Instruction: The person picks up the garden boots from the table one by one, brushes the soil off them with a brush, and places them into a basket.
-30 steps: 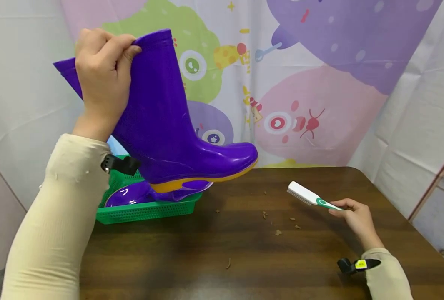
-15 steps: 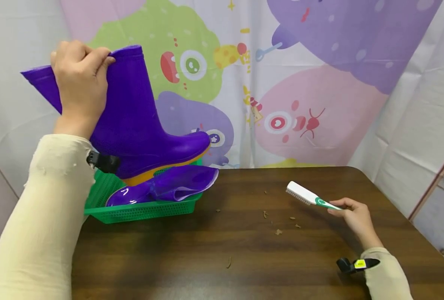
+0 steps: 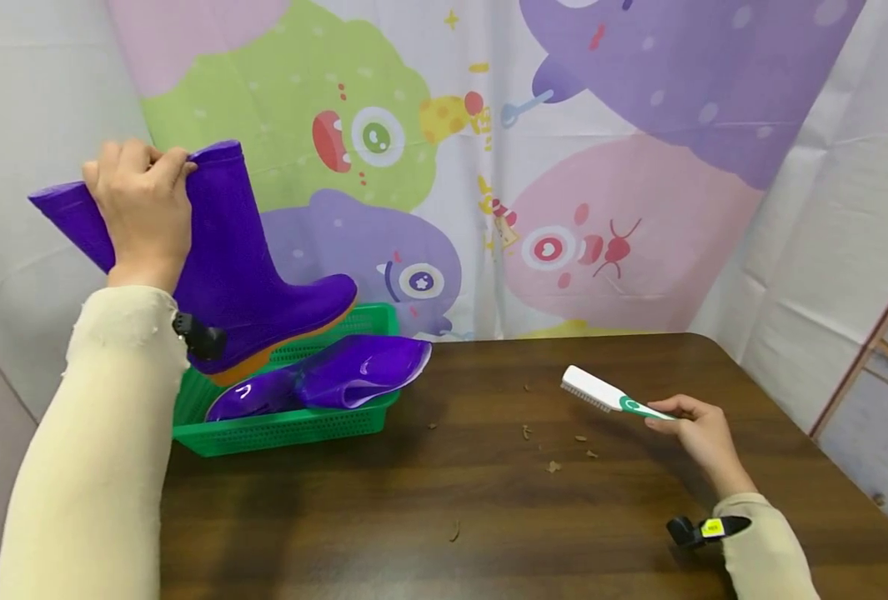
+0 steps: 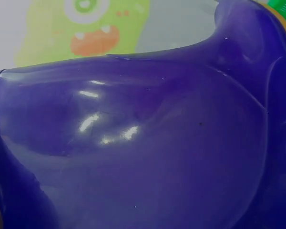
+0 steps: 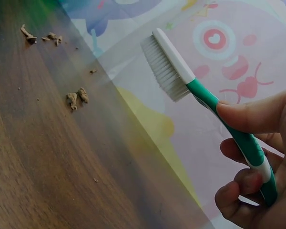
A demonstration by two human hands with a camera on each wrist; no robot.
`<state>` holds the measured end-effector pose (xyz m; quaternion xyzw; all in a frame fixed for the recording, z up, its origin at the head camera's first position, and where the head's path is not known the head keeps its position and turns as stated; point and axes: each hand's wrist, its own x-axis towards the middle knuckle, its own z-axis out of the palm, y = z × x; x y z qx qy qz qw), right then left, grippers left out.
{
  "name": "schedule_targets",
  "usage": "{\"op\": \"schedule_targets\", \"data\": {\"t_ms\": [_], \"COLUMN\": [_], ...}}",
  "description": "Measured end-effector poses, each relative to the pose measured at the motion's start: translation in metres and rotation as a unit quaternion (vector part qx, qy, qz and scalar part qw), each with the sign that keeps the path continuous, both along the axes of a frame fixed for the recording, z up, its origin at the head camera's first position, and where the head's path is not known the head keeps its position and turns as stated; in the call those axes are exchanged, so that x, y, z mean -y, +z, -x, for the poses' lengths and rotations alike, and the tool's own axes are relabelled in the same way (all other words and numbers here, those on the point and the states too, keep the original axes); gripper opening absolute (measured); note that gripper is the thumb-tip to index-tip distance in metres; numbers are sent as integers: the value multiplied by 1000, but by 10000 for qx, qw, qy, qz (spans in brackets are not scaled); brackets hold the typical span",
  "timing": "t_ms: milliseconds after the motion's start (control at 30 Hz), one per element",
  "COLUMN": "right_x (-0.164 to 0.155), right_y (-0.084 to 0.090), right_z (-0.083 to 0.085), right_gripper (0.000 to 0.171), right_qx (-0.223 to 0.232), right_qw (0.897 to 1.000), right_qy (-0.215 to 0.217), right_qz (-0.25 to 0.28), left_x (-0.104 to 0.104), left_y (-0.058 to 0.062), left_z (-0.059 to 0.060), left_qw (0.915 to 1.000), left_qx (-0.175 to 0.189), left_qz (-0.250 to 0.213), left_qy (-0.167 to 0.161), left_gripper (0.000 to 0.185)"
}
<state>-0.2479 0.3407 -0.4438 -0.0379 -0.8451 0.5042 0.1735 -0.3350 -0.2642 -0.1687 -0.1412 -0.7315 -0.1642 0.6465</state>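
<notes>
My left hand [image 3: 143, 208] grips the top rim of a purple rubber boot [image 3: 241, 275] with a yellow sole, holding it upright over the left end of a green basket [image 3: 286, 421]. The boot's shaft [image 4: 133, 143] fills the left wrist view. A second purple boot [image 3: 323, 379] lies on its side in the basket, its opening facing right. My right hand [image 3: 694, 429] holds a green-and-white brush [image 3: 601, 392] by its handle above the table, bristles down. In the right wrist view my fingers [image 5: 248, 186] curl round the brush handle [image 5: 229, 124].
Small brown crumbs of dirt [image 3: 556, 450] lie scattered on the dark wooden table [image 3: 489, 533]; the same dirt crumbs [image 5: 76, 98] show in the right wrist view. A cartoon-print curtain [image 3: 564, 167] hangs behind. The table's right edge is near my right arm.
My left hand has carried the boot leftward and down, from above the table's middle to over the basket. The right hand and brush have stayed almost still.
</notes>
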Motion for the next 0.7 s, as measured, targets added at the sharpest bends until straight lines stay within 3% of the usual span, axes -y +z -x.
{"op": "schedule_targets", "data": {"t_ms": [400,533,700], "right_x": [9,11,10], "right_y": [-6,-8,-10], "right_z": [4,4,5], "right_gripper": [34,33,32], "right_qx": [104,156,179], "right_qw": [9995,9994,9994], "right_qy": [223,242,231], "right_qz": [210,202,161], "left_x": [28,39,49], "left_y": [-56,-74,-82], "left_z": [19,19,17], "left_qw": [9982,9987,9983], "left_qx": [-34,-38,41], "left_qz": [491,214,-106], "left_qy": [339,458,573], "left_gripper": [27,25,27]}}
